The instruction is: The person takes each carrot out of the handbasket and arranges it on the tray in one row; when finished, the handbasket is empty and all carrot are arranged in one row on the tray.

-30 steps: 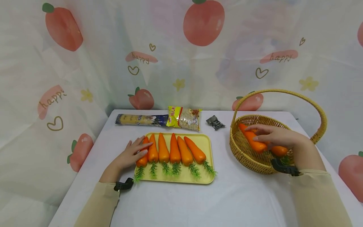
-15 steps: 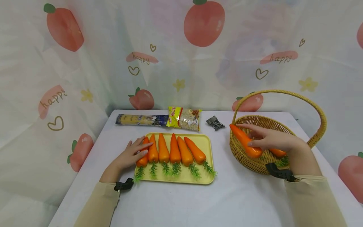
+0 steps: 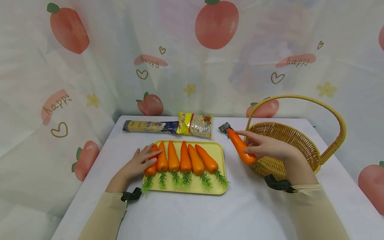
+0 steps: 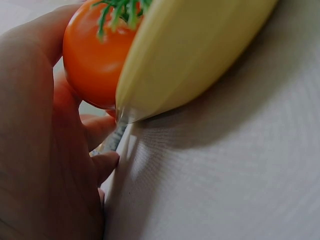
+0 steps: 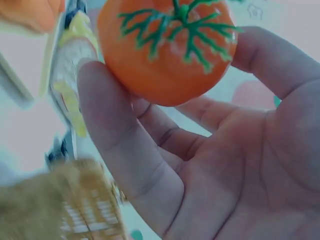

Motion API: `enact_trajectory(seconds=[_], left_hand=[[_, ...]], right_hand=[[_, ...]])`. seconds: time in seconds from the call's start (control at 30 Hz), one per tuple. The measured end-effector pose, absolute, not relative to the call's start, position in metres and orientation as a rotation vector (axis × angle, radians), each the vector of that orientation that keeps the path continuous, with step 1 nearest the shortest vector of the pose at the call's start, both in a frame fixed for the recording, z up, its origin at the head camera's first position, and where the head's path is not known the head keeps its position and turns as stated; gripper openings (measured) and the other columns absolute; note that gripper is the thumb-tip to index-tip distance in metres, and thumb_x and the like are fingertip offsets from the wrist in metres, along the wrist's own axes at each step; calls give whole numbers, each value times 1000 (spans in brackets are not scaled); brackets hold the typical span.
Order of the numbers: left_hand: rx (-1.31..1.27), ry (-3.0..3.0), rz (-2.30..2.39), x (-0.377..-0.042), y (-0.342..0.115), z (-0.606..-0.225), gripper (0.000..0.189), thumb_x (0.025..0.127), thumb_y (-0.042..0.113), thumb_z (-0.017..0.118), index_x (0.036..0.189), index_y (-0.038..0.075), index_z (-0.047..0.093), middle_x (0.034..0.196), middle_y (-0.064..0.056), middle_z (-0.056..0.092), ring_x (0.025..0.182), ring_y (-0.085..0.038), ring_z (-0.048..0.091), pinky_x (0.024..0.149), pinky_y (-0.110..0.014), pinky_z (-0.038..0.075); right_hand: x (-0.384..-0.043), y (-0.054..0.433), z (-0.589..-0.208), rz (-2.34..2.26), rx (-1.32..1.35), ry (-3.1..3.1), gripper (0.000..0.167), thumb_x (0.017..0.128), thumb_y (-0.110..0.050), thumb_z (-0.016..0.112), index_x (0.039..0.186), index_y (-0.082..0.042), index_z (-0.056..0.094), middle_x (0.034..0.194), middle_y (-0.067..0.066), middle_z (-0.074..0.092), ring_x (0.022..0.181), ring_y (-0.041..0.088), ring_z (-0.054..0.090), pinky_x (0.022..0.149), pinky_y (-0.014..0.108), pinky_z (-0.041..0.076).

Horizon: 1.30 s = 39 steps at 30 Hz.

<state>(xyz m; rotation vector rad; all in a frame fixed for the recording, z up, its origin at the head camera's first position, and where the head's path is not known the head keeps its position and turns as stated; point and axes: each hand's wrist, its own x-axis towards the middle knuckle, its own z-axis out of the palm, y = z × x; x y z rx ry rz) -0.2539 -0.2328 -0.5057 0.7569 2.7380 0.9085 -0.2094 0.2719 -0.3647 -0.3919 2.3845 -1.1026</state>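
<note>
In the head view my right hand (image 3: pixel 270 146) pinches an orange toy carrot (image 3: pixel 242 148) between thumb and fingers, above the table just left of the wicker basket (image 3: pixel 303 146). The right wrist view shows the green leafy top of that carrot (image 5: pixel 167 55) toward the camera. My left hand (image 3: pixel 141 163) rests at the left side of a yellow tray (image 3: pixel 186 188), its relaxed fingers lying across the leftmost carrot (image 3: pixel 151 170) and touching the neighbouring carrot. Several carrots lie there side by side, tips pointing away. The right hand and forearm hide part of the basket's inside.
Behind the tray lie a long pack of noodles (image 3: pixel 150 126) and a yellow-and-clear food bag (image 3: pixel 195 125). A small dark crumpled packet (image 3: pixel 225 127) lies behind the held carrot. The basket's tall handle (image 3: pixel 336 115) arches over it at the right.
My right hand has lifted the carrot out of the basket and carried it left past the rim. The left hand and the carrots on the tray stay put.
</note>
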Motion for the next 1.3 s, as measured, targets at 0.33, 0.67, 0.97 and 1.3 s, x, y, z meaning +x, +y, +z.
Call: enact_trajectory(seconds=[0.33, 0.67, 0.97, 1.3], left_hand=[[749, 2734, 915, -254, -232, -506, 50, 101, 48, 49, 148, 31, 47, 166, -12, 17, 152, -43, 9, 121, -61, -8], [639, 2749, 917, -255, -231, -504, 66, 99, 55, 48, 156, 25, 33, 166, -9, 18, 153, -40, 11, 121, -60, -7], [604, 2743, 927, -255, -232, -507, 75, 99, 56, 49, 159, 22, 21, 166, -7, 18, 154, -37, 11, 123, -58, -7], [601, 2741, 923, -255, -232, -506, 75, 99, 56, 48, 159, 21, 23, 166, -8, 17, 154, -37, 11, 122, -58, -7]], right_hand=[[-222, 234, -384, -1058, -356, 2359, 69, 96, -26, 63, 154, -39, 27, 127, 17, 52, 90, 25, 62, 78, 36, 55], [-241, 210, -409, -1080, -277, 2322, 67, 97, -24, 61, 156, -26, 28, 128, 19, 54, 92, 21, 63, 76, 35, 59], [-251, 203, -427, -1085, -245, 2291, 64, 98, -21, 59, 155, -22, 31, 133, 21, 51, 107, 25, 58, 79, 36, 59], [-254, 198, -432, -1112, -254, 2268, 56, 100, -21, 58, 152, -19, 38, 135, 23, 52, 108, 25, 61, 82, 37, 59]])
